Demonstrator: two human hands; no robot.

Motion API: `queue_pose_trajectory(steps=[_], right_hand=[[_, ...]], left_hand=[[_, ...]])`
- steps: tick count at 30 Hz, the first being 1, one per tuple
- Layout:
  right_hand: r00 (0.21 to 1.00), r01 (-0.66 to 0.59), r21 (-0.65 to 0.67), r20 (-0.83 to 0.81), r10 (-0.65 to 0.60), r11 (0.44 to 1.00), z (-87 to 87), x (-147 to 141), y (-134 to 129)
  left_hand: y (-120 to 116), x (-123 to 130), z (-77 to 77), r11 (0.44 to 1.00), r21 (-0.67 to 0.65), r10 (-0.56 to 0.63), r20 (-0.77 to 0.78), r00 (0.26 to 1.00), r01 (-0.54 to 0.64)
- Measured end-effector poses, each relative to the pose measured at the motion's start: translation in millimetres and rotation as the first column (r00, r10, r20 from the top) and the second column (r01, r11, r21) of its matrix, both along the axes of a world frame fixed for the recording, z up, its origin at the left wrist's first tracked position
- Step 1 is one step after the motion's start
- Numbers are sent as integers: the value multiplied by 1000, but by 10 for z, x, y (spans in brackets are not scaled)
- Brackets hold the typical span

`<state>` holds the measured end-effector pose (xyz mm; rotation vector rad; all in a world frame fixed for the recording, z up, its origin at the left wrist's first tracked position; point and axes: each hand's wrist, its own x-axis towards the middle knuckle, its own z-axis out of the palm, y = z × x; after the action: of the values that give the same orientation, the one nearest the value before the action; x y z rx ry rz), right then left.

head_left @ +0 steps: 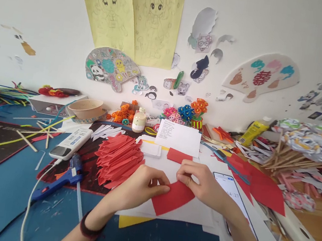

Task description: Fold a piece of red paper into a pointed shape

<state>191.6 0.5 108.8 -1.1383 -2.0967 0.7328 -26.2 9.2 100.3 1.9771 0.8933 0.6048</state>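
A rectangular sheet of red paper [172, 202] is held at a tilt above white sheets. My left hand [142, 187], a dark band round its wrist, closes thumb and fingers on the sheet's upper left corner. At the upper right edge, my right hand [200, 180] pinches the same sheet. Just beyond my hands lies a smaller red paper piece [178, 155]. To the left of my left hand stands a thick stack of folded red paper pieces [118, 158].
A blue glue gun [61, 182] with its cord and a white power strip [70, 143] lie at left. Under my right forearm sits a phone [230, 192]. A handwritten note [178, 136], a glue bottle [139, 120] and paper flowers [186, 114] stand behind; red sheets [265, 187] lie right.
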Motion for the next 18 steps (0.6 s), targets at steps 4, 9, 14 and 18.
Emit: queue_pose_trajectory(steps=[4, 9, 14, 18], right_hand=[[940, 56, -201, -321, -119, 978, -151, 8, 86], [871, -137, -449, -479, -109, 883, -378, -9, 82], [871, -139, -433, -481, -98, 890, -361, -27, 22], [880, -124, -452, -462, -113, 883, -345, 5, 20]], left_hand=[[8, 18, -79, 990, -47, 136, 80, 987, -133], [-1, 69, -144, 967, -148, 233, 180, 956, -208], [-10, 77, -139, 947, -284, 219, 220, 951, -152], [6, 47, -106, 933, -341, 208, 242, 948, -117]])
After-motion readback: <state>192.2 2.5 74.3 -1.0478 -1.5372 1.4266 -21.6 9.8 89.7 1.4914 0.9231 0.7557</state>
